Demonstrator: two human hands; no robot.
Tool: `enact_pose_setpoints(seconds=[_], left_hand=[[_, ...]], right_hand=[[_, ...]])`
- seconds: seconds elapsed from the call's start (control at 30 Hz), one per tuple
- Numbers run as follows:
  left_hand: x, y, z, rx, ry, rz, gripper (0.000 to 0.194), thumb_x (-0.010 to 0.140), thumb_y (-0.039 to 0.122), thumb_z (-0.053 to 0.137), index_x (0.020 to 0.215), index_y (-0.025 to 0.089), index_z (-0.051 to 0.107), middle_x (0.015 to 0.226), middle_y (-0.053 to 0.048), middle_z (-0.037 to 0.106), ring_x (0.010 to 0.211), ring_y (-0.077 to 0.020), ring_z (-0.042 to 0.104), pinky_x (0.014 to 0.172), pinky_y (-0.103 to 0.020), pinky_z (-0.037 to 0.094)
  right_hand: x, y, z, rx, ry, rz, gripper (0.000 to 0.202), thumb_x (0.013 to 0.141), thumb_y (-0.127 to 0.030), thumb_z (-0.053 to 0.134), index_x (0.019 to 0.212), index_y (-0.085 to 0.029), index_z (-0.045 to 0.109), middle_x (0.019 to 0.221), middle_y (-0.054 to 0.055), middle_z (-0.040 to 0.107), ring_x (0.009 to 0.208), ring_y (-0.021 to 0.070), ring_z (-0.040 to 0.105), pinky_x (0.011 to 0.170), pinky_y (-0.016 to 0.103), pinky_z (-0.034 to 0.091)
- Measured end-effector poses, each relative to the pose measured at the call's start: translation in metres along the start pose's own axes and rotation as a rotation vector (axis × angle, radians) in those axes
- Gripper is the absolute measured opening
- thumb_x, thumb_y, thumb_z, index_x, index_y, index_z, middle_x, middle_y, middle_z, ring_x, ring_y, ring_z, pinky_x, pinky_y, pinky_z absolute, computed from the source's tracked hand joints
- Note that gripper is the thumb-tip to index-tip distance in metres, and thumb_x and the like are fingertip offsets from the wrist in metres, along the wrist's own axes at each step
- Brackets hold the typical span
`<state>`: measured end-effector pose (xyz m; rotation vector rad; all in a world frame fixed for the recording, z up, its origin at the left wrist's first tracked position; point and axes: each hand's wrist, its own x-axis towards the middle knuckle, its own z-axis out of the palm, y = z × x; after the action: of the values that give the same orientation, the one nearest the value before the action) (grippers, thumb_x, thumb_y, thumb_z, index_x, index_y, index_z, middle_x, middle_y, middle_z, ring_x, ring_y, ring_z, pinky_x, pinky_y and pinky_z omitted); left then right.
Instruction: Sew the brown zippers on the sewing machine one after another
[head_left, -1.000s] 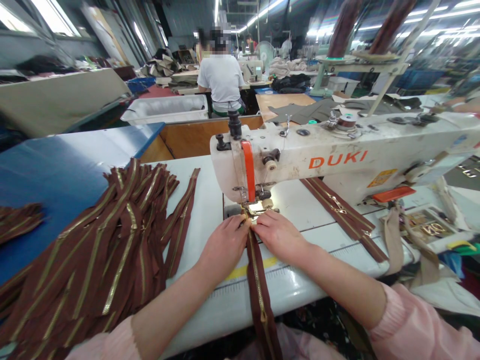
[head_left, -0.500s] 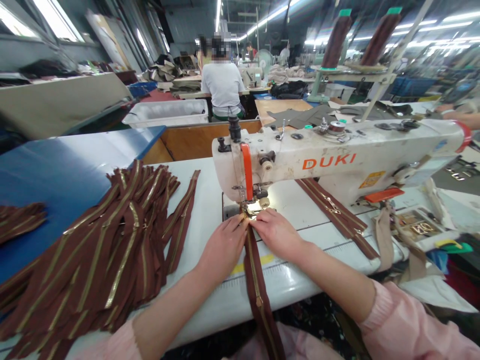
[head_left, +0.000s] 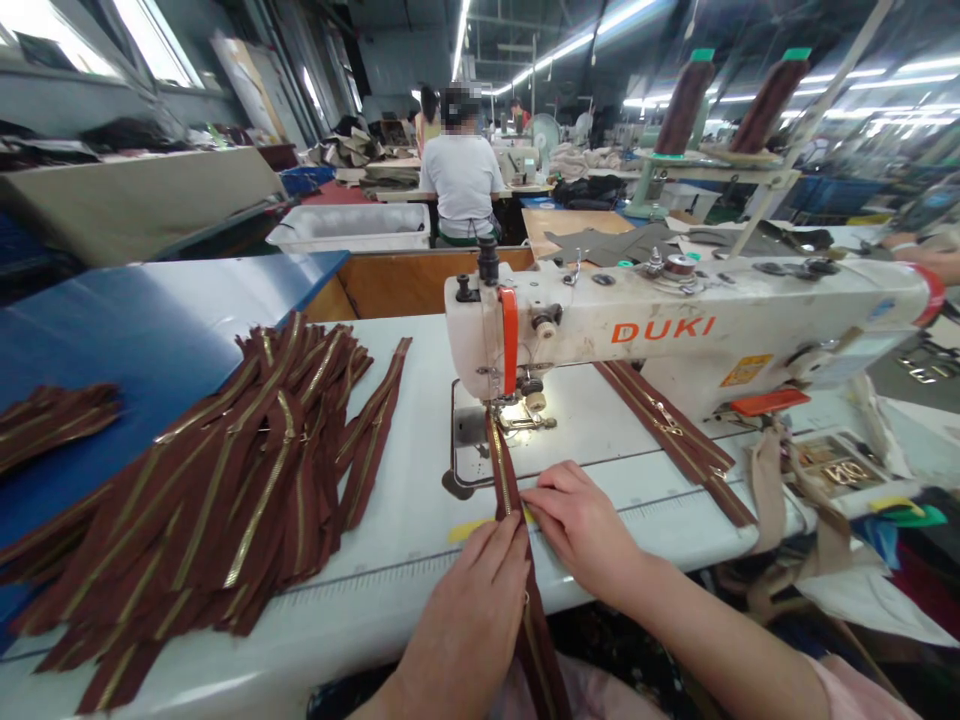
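Observation:
A long brown zipper [head_left: 504, 475] with gold teeth runs from under the presser foot of the sewing machine [head_left: 675, 310] over the table's front edge. My left hand [head_left: 476, 600] grips it near the edge, fingers laid together across the tape and the thumb hidden. On the zipper's right side my right hand [head_left: 585, 525] is closed, its thumb and forefinger pinching at the tape's edge. A metal slider shows on the zipper beside my left fingers.
Left of the machine lies a big heap of brown zippers [head_left: 255, 480], with a single one [head_left: 375, 440] beside it. More zippers [head_left: 667, 425] lie under the machine arm. A tray of metal parts [head_left: 840, 465] sits at right. Ahead, a person in white [head_left: 460, 175] sits facing away.
Both hands have come back from the presser foot towards the table's front edge, along the zipper. The foot and needle plate now show uncovered. The view has shifted slightly.

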<state>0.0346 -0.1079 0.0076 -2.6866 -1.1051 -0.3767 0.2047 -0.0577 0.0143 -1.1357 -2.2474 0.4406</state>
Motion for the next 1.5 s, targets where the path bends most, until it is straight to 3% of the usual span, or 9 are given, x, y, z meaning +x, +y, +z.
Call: enact_pose_setpoints(seconds=[0.23,0.77,1.17,1.37,1.5], left_hand=[[0.012,-0.001,-0.005,-0.011,0.003,-0.079,0.040,0.081,0.000,0.032,0.108,0.006,0.062,0.118,-0.017,0.065,0.113,-0.0265,0.059,0.094,-0.042,0.045],[0.010,-0.004,-0.004,-0.035,-0.024,-0.031,0.036,0.087,0.003,0.033,0.104,0.007,0.064,0.113,-0.015,0.067,0.111,-0.0269,0.058,0.096,-0.044,0.041],[0.014,-0.008,-0.013,-0.240,0.025,-0.073,0.034,0.091,0.006,0.034,0.097,0.011,0.066,0.101,-0.013,0.069,0.102,-0.0239,0.060,0.091,-0.043,0.048],[0.012,-0.023,-0.012,-0.503,0.132,-0.128,0.026,0.094,0.012,0.039,0.100,0.014,0.064,0.099,-0.009,0.068,0.094,-0.0188,0.061,0.087,-0.034,0.054],[0.018,-0.043,-0.007,-0.454,0.188,-0.133,0.024,0.095,0.014,0.041,0.102,0.014,0.063,0.098,-0.009,0.065,0.094,-0.0192,0.060,0.086,-0.035,0.053]], right_hand=[[0.000,-0.004,0.001,0.016,0.006,0.013,0.021,0.092,-0.012,0.046,0.089,-0.016,0.066,0.083,0.007,0.058,0.082,0.0203,0.049,0.073,0.033,0.046],[-0.003,-0.005,0.005,-0.082,0.018,-0.057,0.020,0.093,-0.012,0.046,0.092,-0.014,0.066,0.081,0.007,0.058,0.079,0.0206,0.049,0.070,0.033,0.047],[0.000,-0.012,0.002,-0.370,-0.163,-0.130,0.010,0.089,-0.010,0.054,0.094,-0.011,0.062,0.084,0.008,0.056,0.081,0.0225,0.047,0.071,0.035,0.045],[0.003,-0.019,-0.003,-0.470,-0.227,-0.182,0.008,0.086,-0.009,0.056,0.088,-0.013,0.063,0.084,0.008,0.056,0.081,0.0225,0.048,0.068,0.034,0.045],[0.004,-0.021,-0.005,-0.501,-0.236,-0.216,0.011,0.086,-0.009,0.055,0.092,-0.011,0.063,0.085,0.009,0.057,0.082,0.0229,0.048,0.069,0.035,0.045]])
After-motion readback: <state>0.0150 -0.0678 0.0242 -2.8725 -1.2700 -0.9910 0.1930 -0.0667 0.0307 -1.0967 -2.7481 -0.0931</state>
